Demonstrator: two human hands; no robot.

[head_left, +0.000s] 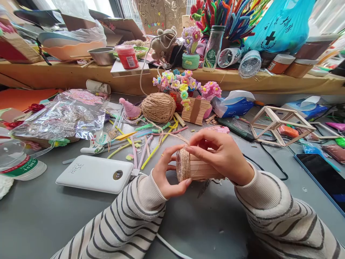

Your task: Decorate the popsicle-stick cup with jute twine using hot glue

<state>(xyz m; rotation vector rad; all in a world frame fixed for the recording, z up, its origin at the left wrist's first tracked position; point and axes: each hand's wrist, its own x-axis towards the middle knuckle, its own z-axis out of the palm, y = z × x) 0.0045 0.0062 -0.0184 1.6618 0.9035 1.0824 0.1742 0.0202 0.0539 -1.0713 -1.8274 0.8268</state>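
A cylinder covered in wooden craft sticks (205, 168) lies on its side between my hands, just above the grey table. Several turns of jute twine (184, 164) wrap its left end. My left hand (169, 172) grips that end, with the thumb below and fingers above. My right hand (222, 153) is closed over the top of the cylinder, its thumb and fingertips pinching by the twine's edge. From there a loose strand runs back to the ball of jute twine (158, 107). The fingers hide part of the cylinder's upper side.
A white power bank (94, 173) lies left of my hands, its cable passing under my left sleeve. Pipe cleaners (151, 153) are scattered ahead. A wooden stick frame (281, 126) and a phone (323, 180) are at right. A plastic bottle (20, 160) stands far left.
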